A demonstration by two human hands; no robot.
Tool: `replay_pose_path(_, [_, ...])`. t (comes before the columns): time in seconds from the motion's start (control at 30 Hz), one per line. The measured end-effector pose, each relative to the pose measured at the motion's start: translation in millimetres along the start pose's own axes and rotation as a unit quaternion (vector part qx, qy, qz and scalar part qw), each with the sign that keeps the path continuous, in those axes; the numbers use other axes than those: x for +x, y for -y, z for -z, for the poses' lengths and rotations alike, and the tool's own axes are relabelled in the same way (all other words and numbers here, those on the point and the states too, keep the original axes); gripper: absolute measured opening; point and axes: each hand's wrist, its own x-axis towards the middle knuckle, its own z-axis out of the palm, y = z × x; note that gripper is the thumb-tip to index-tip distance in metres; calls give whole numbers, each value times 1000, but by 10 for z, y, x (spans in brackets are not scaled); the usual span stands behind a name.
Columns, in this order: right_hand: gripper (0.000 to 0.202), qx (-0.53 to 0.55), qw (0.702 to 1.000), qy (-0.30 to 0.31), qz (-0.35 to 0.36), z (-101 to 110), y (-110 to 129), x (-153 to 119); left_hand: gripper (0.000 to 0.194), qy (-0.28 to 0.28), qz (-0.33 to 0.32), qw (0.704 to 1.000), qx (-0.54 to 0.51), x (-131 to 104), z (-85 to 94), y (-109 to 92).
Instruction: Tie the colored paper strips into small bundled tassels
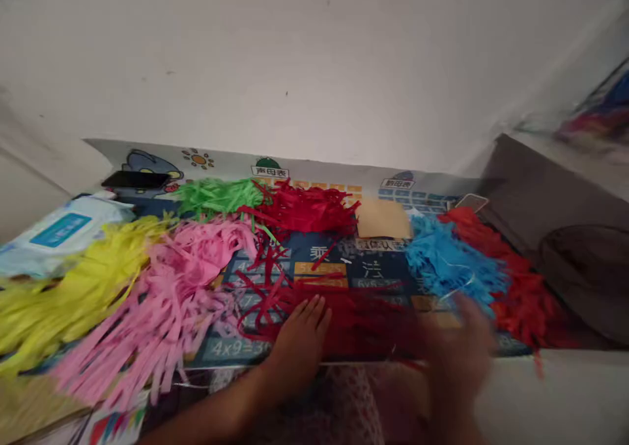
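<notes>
A dark red bundle of fringed paper strips point(361, 317) lies stretched along the front edge of the table mat. My left hand point(302, 333) rests on its left part, palm down with fingers laid out flat. At the bundle's right end is my right hand point(457, 347), so smeared by motion that its fingers cannot be made out. Loose red strips point(268, 294) are scattered left of the bundle. Behind it sits another red fringe heap point(309, 208). A blue fringe bundle point(452, 258) lies just beyond my right hand, partly over an orange-red fringe bundle point(515, 274).
Pink point(181, 281), yellow point(83, 288) and green fringe bundles point(221, 196) fill the left side. A wipes pack point(63, 229) and a black phone point(136, 180) lie farther left. A tan paper piece point(383, 219) is at the back. A dark round object point(590, 281) stands right.
</notes>
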Motion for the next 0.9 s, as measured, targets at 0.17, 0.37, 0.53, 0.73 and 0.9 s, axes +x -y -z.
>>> replay_pose_path(0.17, [45, 62, 989, 130, 24, -766, 447, -47, 50, -19, 5, 1000, -17, -27, -55, 72])
replay_pose_path(0.37, [28, 81, 989, 121, -11, -797, 168, 30, 39, -117, 31, 992, -20, -86, 1, 458])
replay_pose_path(0.53, [26, 72, 993, 81, 46, -700, 133, 79, 38, -161, 99, 981, 39, -289, 300, 738])
replay_pose_path(0.73, [24, 68, 992, 92, 50, -756, 124, 76, 48, -188, 58, 979, 62, -398, 487, 396])
replay_pose_path(0.9, [32, 108, 979, 166, 43, -748, 78, 79, 31, -164, -29, 986, -28, -116, 82, 274])
